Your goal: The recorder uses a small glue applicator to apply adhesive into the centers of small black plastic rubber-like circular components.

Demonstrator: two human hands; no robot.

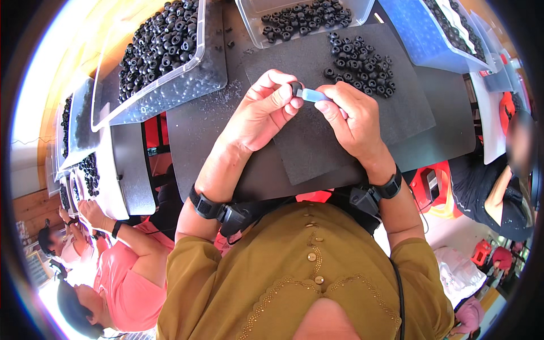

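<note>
Over the dark mat (317, 144), my left hand (263, 110) pinches a small round black part (295, 88) between thumb and fingertips. My right hand (357, 116) is closed on a small tool with a flat light-blue body (314, 95), whose pale tip meets or nearly meets the black part. Its exact kind is hard to make out, and the fingers hide its other end. Beyond my right hand, a loose pile of similar black parts (362, 65) with holes in them lies on the mat.
A large clear bin (164, 82) heaped with black parts stands at the left. Another clear bin (249, 25) is at the far edge, and a bluish bin (419, 42) is at the far right. Black crumbs dot the table (198, 110). Co-workers sit left and right.
</note>
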